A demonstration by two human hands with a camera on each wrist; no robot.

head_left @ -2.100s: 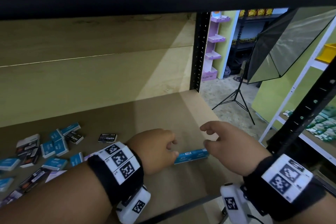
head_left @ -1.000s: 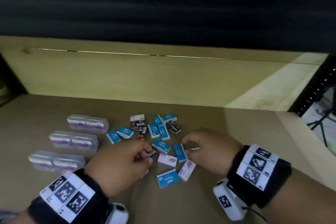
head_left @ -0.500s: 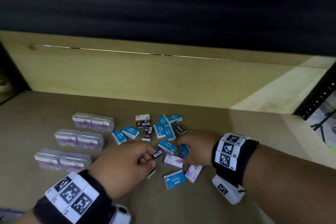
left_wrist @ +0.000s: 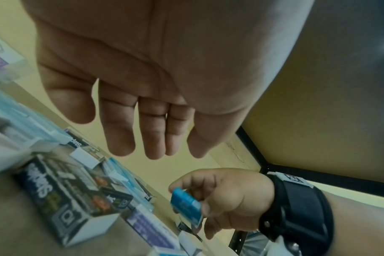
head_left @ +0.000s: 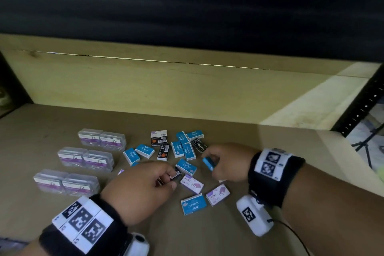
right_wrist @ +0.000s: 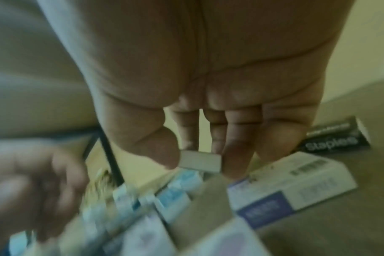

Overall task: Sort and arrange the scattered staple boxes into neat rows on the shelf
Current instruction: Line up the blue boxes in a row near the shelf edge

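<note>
- The scattered small cardboard staple boxes [head_left: 182, 151], blue, black and white-and-purple, lie in a loose cluster at the middle of the brown board shelf [head_left: 270, 147]. None is yet in a row.
- The right hand [head_left: 225, 162], at 3 o'clock of the cluster, pinches one small blue staple box [head_left: 208, 163] between thumb and fingers. The box is tilted on edge and appears lifted clear of the shelf.
- The left hand [head_left: 141, 189], at 6 o'clock of the cluster, has its fingers curled downward. In the head view a small black staple box [head_left: 175, 173] sits at its fingertips; the left wrist view shows the fingers [left_wrist: 121, 131] fairly straight with nothing between them. Whether this hand grips the black box cannot be told.
- Six clear plastic cases with purple labels [head_left: 85, 160] stand in three paired rows at 9 o'clock of the cluster, well apart from the loose boxes.
- Step in hand, as judged: lifting one blue box out of the pile for placement.
- Recommended practice: hold the box by its long sides, turn it flat, and set it square to the shelf's front edge.
- Group by colour; butt each further box against the last.
- Risk: the fingers may nudge neighbouring boxes, which lie close to the pinched one, at 9 o'clock.
</note>
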